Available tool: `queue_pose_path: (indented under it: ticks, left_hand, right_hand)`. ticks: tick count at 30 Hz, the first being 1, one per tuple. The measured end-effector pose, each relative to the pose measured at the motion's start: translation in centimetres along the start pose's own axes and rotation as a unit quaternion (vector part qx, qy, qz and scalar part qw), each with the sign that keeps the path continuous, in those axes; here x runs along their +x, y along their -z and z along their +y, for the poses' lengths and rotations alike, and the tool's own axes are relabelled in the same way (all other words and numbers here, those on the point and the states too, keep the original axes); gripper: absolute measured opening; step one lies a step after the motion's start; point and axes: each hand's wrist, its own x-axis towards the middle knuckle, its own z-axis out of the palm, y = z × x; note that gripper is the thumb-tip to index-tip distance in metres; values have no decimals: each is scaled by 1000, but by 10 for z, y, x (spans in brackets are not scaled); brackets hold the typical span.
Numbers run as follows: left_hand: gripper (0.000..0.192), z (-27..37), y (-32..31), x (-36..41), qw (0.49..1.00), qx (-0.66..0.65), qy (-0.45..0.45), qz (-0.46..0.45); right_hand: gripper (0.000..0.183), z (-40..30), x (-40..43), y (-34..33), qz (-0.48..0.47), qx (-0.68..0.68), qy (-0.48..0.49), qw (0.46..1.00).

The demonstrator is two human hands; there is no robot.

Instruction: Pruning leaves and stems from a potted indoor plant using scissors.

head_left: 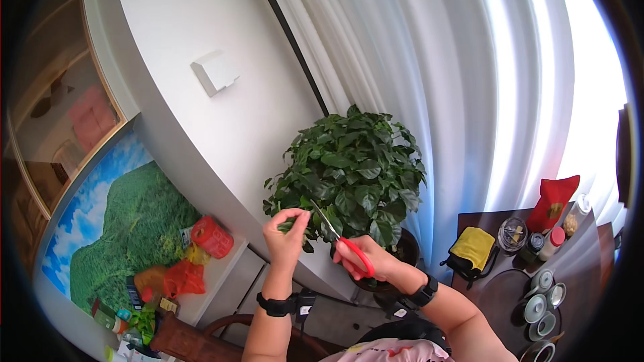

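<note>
My right hand (359, 256) grips the red handles of a pair of scissors (328, 226). Their metal blades point up and left toward the foliage and look nearly together. Left of the scissors, my left hand (287, 236) has thumb and fingertips pinched together, with a green leaf (288, 225) showing inside the curl of the fingers. How that leaf joins the plant is hidden. Beyond both hands stands a dense, bushy potted plant (352, 166) with glossy dark green leaves. Its dark round pot (406, 249) shows partly behind my right forearm.
At right, a dark wooden table (475, 289) bears a yellow-and-black pouch (472, 249), jars, a red bag (552, 203) and a tea set (536, 306). A white curtain (427, 60) hangs behind the plant. Left are a cluttered ledge (226, 264) and a brown wooden chair (193, 339).
</note>
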Motion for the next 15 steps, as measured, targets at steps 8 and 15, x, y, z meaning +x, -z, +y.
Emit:
queue_pose_path:
  ticks: [8,15]
  left_hand:
    - [5,-6,40,-22,864,-437,247,-42]
    - [9,-24,38,-49,863,-381,318,-90]
  right_hand:
    - [43,-3,-62,26,54,-73,44,995]
    - [49,2,-101,57,52,-53,63,995]
